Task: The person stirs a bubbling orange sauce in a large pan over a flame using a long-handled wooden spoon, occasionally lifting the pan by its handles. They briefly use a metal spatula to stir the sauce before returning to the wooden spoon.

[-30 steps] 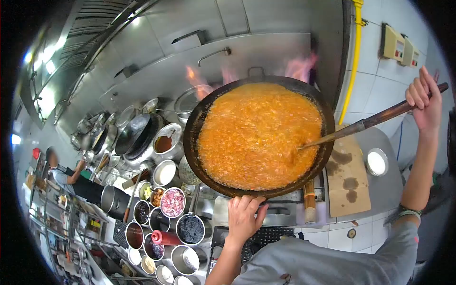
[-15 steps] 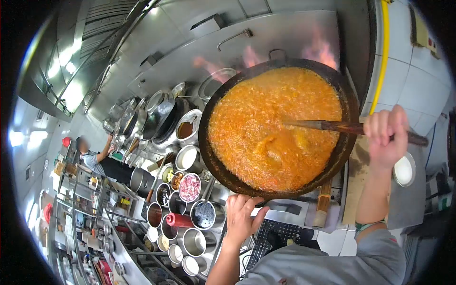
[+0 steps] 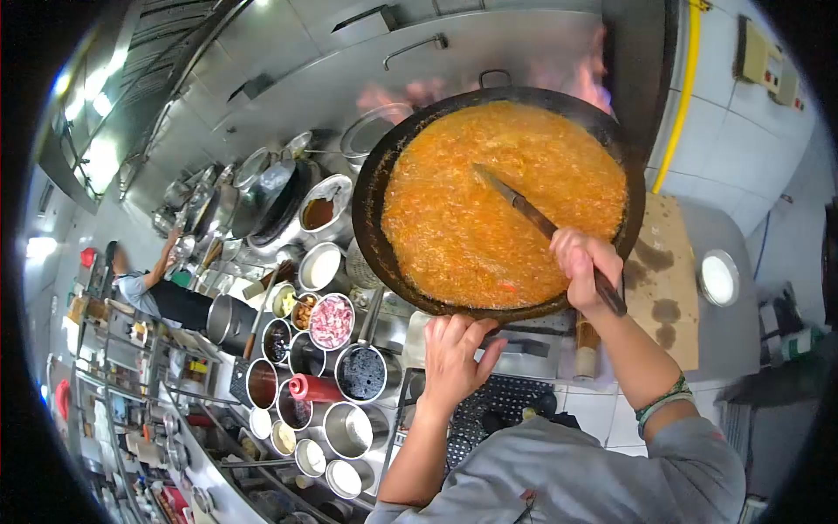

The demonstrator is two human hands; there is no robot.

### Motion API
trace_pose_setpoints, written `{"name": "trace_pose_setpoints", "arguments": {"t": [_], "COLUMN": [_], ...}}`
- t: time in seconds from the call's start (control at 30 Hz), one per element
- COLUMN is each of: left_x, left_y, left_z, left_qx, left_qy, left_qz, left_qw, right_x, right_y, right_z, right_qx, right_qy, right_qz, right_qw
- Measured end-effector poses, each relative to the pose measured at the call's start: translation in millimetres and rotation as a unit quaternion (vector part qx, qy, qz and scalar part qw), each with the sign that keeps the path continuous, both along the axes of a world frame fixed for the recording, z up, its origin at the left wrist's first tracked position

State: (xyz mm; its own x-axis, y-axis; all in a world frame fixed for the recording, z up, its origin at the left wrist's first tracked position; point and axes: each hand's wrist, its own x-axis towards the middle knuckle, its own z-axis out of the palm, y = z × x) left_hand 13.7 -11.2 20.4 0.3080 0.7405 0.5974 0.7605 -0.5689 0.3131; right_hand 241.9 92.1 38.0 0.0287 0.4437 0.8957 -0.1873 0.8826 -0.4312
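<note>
Since the earlier frame, we find our right hand (image 3: 587, 266) moved leftward, to over the near right rim of the wok (image 3: 368, 201), its forearm angled inward. Our left hand (image 3: 458, 354) sits at the wok's near edge, arm extended. We note flames (image 3: 594, 79) behind the far edge and cardboard (image 3: 676, 284) along the left side of the counter (image 3: 711, 336). Our right fist encloses a wooden-handled utensil (image 3: 532, 214), its far end in orange food (image 3: 489, 244) inside the wok; whether our left fingers clasp the rim, we cannot tell.
</note>
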Motion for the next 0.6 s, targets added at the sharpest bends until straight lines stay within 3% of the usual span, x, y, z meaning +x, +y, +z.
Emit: {"name": "trace_pose_setpoints", "arguments": {"t": [0.17,0.6], "left_x": [-8.0,-13.0], "left_y": [0.0,3.5], "left_z": [-12.3,-23.6], "left_qx": [0.039,0.063], "left_qy": [-0.044,-0.084], "left_qz": [-0.030,-0.057], "left_qw": [0.998,0.993], "right_x": [13.1,61.2], "right_y": [-9.6,-95.0], "right_z": [0.9,94.5], "right_qx": [-0.085,-0.139], "right_qy": [0.029,0.057], "right_qz": [-0.090,-0.166], "right_qw": [0.992,0.975]}}
